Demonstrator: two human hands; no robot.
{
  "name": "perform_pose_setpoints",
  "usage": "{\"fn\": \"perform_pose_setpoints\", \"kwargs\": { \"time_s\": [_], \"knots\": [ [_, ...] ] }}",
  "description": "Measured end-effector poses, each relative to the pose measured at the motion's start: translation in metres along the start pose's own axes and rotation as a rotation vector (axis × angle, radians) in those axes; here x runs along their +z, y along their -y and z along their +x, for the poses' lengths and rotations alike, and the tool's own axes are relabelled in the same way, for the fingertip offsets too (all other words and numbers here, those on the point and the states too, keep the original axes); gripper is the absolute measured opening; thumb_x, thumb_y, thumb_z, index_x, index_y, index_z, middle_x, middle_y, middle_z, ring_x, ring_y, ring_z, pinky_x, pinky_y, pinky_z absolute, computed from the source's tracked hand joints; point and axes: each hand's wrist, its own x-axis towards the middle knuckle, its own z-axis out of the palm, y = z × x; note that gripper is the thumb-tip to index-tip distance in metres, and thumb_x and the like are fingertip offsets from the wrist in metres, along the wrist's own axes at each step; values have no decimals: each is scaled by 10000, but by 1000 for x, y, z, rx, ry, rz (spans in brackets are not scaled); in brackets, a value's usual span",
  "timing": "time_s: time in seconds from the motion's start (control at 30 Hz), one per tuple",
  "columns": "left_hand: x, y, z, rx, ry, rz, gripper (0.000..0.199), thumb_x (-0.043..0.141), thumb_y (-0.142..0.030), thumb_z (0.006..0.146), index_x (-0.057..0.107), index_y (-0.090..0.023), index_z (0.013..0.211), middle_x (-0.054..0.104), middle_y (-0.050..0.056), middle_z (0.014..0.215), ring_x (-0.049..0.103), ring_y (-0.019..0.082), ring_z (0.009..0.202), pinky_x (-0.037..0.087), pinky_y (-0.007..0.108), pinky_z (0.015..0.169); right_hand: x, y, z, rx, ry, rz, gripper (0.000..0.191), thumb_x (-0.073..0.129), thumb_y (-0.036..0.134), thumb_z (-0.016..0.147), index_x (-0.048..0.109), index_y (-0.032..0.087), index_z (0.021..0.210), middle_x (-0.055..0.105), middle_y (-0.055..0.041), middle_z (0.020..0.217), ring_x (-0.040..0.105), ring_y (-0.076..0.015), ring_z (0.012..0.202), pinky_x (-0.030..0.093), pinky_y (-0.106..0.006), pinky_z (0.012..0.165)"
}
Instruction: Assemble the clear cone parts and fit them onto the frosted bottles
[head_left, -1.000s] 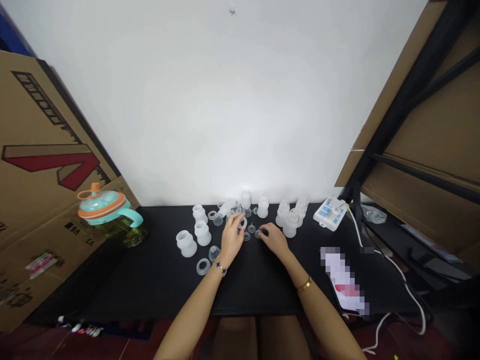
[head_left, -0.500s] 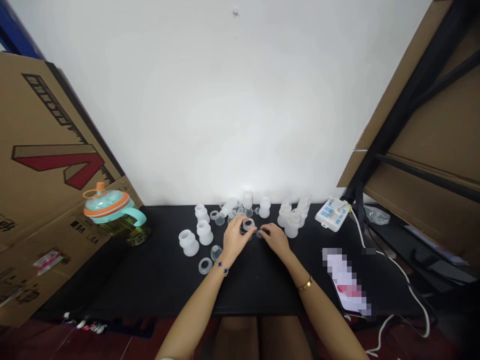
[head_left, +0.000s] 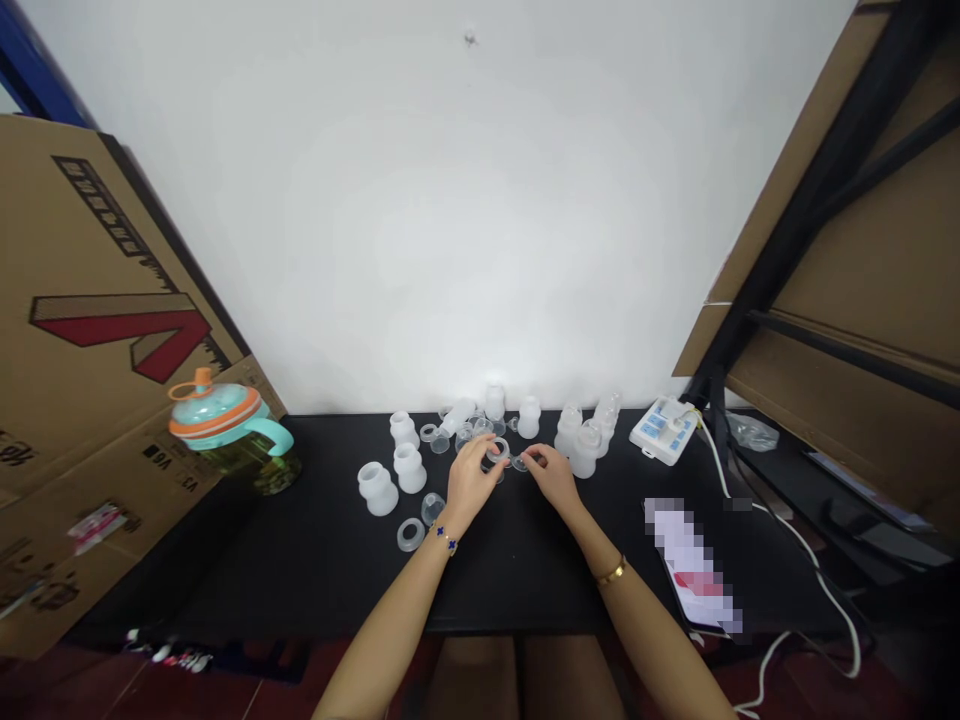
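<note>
Both hands work over the black table, close together. My left hand (head_left: pixel 469 480) is closed, thumb and fingers around a translucent bottle ring (head_left: pixel 498 450). Just to its right, my right hand (head_left: pixel 555 480) pinches a small clear nipple-shaped piece (head_left: pixel 519 463) at its edge. Behind my left hand lie several clear nipple pieces, partly covered by the fingers. Another ring (head_left: pixel 410 535) and a clear domed piece (head_left: pixel 433 508) rest beside my left wrist. Open-necked white bottles (head_left: pixel 377 488) stand to the left. On the right, bottles with tops fitted (head_left: pixel 586 450) stand in a group.
A large teal-lidded jug (head_left: pixel 247 440) stands at left against a cardboard box (head_left: pixel 90 400). At right are a white box with blue labels (head_left: pixel 664 430), a white cable (head_left: pixel 810 550), a clear plastic bag (head_left: pixel 752 432) and a phone (head_left: pixel 694 570). A white wall (head_left: pixel 465 220) closes the back.
The ring in my left hand has tilted slightly, and the clear piece at my right fingertips has come up a little. My view has shifted slightly; the other things stay in place.
</note>
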Motion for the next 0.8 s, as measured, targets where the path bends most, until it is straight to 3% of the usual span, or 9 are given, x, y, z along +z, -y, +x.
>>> {"fn": "perform_pose_setpoints", "kwargs": {
  "time_s": [0.3,0.5,0.67,0.8],
  "knots": [
    [1,0,0,-3,0,-3,45,691,-219,855,650,-227,872,693,67,1245,683,229,1103,554,391,963,0,5,1,196,17,372,340,665,531,762,683,196,816,646,-13,698,574,-166,606,475,-239,445],
    [2,1,-1,2,2,-42,60,676,-238,871,648,-224,921,685,77,1247,667,236,1137,552,393,966,-1,7,4,251,25,525,354,714,524,713,672,182,790,665,-28,743,629,-180,689,488,-206,420],
    [4,3,-1,2,-4,-64,225,673,-249,876,641,-232,1098,696,72,1211,646,236,1169,562,372,941,0,7,5,352,49,655,341,747,501,686,650,189,786,693,-44,811,657,-172,687,521,-205,426],
    [3,2,-1,-17,1,-39,302,680,-263,875,633,-243,1173,699,64,1203,670,231,1088,577,353,885,0,4,6,422,76,735,321,760,475,697,635,198,800,732,-70,923,693,-168,674,533,-203,432]
  ]
}}
